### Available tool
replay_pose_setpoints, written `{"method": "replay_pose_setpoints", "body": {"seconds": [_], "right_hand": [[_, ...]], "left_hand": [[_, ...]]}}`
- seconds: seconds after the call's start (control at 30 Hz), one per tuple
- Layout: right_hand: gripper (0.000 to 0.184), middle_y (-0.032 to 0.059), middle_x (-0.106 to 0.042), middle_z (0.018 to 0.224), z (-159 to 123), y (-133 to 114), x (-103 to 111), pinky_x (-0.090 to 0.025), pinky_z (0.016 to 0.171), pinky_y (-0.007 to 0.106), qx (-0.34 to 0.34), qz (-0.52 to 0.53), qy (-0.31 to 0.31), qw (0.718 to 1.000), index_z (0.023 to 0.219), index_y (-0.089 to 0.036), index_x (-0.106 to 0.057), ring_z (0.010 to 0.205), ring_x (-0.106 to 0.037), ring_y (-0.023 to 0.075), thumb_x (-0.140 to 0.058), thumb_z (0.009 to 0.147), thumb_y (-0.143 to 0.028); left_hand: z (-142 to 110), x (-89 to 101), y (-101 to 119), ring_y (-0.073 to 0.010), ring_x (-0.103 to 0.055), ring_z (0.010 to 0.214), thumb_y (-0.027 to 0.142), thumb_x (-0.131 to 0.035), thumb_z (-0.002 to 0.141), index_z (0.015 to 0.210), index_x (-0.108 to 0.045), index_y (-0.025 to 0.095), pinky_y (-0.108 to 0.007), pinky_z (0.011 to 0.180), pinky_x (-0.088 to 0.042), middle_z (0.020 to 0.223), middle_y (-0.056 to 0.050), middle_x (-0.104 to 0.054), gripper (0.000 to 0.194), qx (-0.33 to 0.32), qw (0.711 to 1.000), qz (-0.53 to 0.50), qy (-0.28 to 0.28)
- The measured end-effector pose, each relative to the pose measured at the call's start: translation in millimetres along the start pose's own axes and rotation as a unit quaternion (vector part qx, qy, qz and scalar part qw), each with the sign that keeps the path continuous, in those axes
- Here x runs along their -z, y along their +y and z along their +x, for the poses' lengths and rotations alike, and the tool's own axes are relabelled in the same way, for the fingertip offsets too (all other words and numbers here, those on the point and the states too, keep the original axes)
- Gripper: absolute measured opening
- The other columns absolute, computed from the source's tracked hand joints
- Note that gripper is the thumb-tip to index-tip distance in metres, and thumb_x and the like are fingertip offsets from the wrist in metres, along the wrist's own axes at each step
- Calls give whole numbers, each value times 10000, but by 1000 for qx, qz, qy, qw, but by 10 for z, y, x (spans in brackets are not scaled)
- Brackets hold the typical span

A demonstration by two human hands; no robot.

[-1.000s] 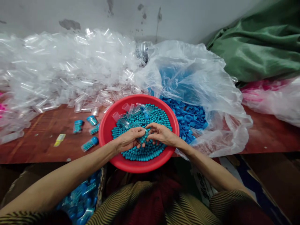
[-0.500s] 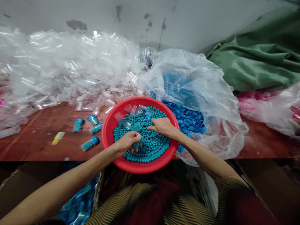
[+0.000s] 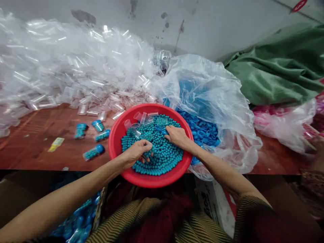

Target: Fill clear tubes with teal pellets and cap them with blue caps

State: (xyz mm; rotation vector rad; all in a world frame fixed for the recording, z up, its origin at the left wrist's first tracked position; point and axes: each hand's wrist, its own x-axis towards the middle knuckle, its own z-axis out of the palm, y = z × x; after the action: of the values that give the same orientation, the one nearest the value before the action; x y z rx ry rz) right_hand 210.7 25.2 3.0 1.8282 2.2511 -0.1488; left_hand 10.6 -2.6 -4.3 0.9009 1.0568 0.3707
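Note:
A red bowl at the table's front edge holds a heap of teal beads and several empty clear tubes along its far side. My left hand is curled over the beads, closed round a clear tube filled with beads. My right hand rests on the beads further back, its fingertips pinched on a small blue cap.
Filled tubes with blue caps lie on the brown table left of the bowl. A big pile of clear tubes fills the back left. A plastic bag of blue caps sits at right, a green cloth behind it.
My two hands were together over one tube. The right hand has moved away to the bowl's far side and pinched a blue cap. The left hand stays low with the tube.

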Motion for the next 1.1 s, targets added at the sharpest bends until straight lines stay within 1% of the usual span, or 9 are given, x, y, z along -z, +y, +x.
{"method": "replay_pose_setpoints", "body": {"seconds": [0.13,0.33,0.47,0.6,0.7,0.77,0.93,1.0,1.1], "right_hand": [[387,130,-633,1107,104,-128,-28,-480,732,303,14,-6,20,1000,1120,-161,-535,957,-628,251,-465,884,-459],[285,143,-670,1032,404,-188,-64,-461,767,286,30,11,-12,999,1052,-138,-597,964,-625,237,-412,920,-309],[296,104,-657,1041,203,-119,-33,-446,789,269,75,34,17,996,1116,-161,-572,973,-606,206,-349,932,-222],[382,114,-640,1025,-120,-161,-95,-458,775,295,160,123,59,978,1265,-143,-481,918,-605,201,-309,925,-162],[376,128,-628,1065,-247,-230,-153,-456,837,327,191,233,77,950,1263,-115,-479,973,-585,204,-351,930,-234],[352,110,-637,1038,-274,-263,-151,-456,848,331,179,318,87,927,1213,-129,-521,969,-586,195,-369,929,-273],[264,-16,-579,679,-273,-304,-100,-464,549,235,86,539,8,838,1058,-168,-566,567,-570,112,-400,910,-310],[222,-37,-557,684,-269,-320,-103,-439,490,209,82,587,0,805,1049,-179,-531,507,-540,86,-420,896,-296],[136,-51,-549,688,-267,-344,-104,-426,473,191,83,619,6,781,968,-192,-482,489,-532,69,-432,885,-287]], "left_hand": [[-7,-2,6,-88,-552,418,394,-660,709,806,-454,174,-148,344,-326,630,17,-607,317,-6,1000,-10,0],[-20,31,0,-97,-572,454,395,-685,692,859,-461,175,-153,361,-357,656,6,-620,356,-30,998,-53,-9],[-10,31,-2,-102,-581,462,386,-680,704,880,-459,174,-152,362,-361,667,-1,-629,353,-44,996,-76,-2],[26,37,-13,-98,-573,443,399,-689,698,857,-458,173,-159,357,-364,639,28,-598,360,-68,993,-98,17],[43,42,-20,-98,-570,434,431,-710,669,904,-469,175,-169,357,-369,645,41,-587,424,-94,990,-101,24],[42,39,-18,-97,-569,436,458,-721,649,944,-471,177,-173,361,-370,661,45,-585,478,-104,990,-94,21],[26,12,-15,-87,-549,427,503,-732,614,973,-464,182,-185,369,-376,678,56,-571,551,-129,989,-71,26],[23,3,-19,-86,-545,429,506,-723,623,980,-467,180,-189,375,-382,669,56,-566,547,-142,987,-64,29],[14,1,-22,-85,-540,432,483,-704,660,1020,-471,180,-192,388,-387,655,55,-566,525,-160,985,-61,33]]}}
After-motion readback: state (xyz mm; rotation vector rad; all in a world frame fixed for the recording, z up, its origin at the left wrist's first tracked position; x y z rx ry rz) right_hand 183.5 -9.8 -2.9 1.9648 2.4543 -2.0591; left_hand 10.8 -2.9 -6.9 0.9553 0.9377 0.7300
